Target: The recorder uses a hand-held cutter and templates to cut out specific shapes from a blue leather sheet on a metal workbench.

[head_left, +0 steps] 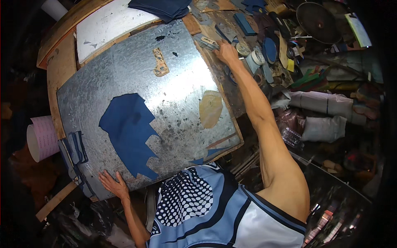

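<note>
My left hand (pixel 113 185) lies flat, fingers spread, on the near left edge of a scuffed metal sheet (pixel 111 78). To its right on the sheet is a dark blue piece of material (pixel 131 128) with a zigzag-cut right edge. My right arm stretches far forward past the sheet. There my right hand (pixel 227 53) is at a pale labelled strip (pixel 208 40) among flat grey pieces; its fingers are bent, and I cannot see whether they grip anything. A tan rounded template (pixel 211 109) and a smaller lettered brown template (pixel 159 63) lie on the sheet.
Dark blue sheets (pixel 161 8) are stacked at the far edge, blue strips (pixel 77 146) at the left edge. Round tins (pixel 243 49), a white roll (pixel 258 57) and blue sole-shaped pieces (pixel 270 50) crowd the right bench. Wrapped bundles (pixel 320 103) lie farther right. A pink-white roll (pixel 42 138) stands left.
</note>
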Motion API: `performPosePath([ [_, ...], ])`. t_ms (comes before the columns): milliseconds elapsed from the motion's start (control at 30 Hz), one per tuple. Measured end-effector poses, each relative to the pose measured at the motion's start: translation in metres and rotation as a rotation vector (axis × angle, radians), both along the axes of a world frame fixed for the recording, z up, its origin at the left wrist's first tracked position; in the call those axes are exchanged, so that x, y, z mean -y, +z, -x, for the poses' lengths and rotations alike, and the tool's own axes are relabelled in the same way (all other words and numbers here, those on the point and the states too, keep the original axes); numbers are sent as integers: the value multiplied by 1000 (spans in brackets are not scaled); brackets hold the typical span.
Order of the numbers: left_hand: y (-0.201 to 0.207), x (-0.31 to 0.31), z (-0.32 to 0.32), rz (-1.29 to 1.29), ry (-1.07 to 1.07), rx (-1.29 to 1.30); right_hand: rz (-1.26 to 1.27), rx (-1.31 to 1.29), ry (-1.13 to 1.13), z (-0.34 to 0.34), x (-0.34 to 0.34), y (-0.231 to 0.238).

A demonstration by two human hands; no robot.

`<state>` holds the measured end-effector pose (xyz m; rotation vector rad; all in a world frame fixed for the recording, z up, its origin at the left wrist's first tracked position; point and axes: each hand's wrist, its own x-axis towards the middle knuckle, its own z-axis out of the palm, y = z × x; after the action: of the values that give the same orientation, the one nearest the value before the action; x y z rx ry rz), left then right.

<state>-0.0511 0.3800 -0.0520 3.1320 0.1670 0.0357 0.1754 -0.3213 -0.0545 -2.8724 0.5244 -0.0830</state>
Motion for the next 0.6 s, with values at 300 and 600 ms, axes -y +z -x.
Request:
performPosePath([
  [300,1,-4,3,-39,2,6,-140,-314,76,-28,21,8],
  [600,4,3,0,-15,8,-16,-113,-102,22,-28,18,19],
])
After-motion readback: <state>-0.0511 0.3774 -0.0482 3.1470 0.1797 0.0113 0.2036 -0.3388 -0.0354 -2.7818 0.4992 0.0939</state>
